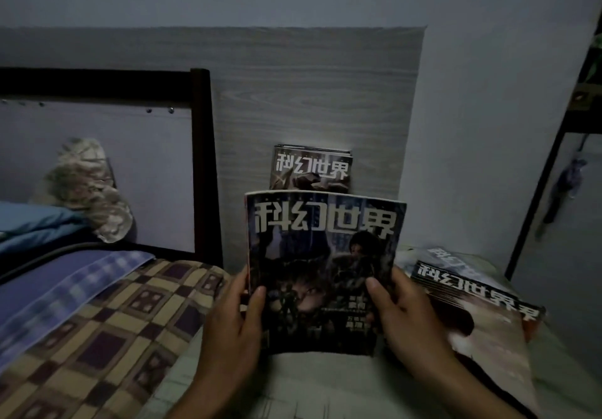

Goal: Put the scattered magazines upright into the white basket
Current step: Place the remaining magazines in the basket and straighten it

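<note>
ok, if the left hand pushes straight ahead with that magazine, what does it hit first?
Probably the upright dark-cover magazines leaning at the grey woodgrain panel, beyond the left hand; depth is unclear.

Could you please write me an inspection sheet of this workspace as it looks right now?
Surface: pale surface beside a bed, dimly lit.
Job's things: held magazine, upright; another magazine stands behind it against the wood-grain panel; loose magazines lie flat at right. The white basket cannot be made out.
Clutter: checked blanket, camouflage bundle.
Grippers: left hand and right hand grip the held magazine's sides.
Cables: nothing seen.
Surroundings: dark bed frame, pale wall.
</note>
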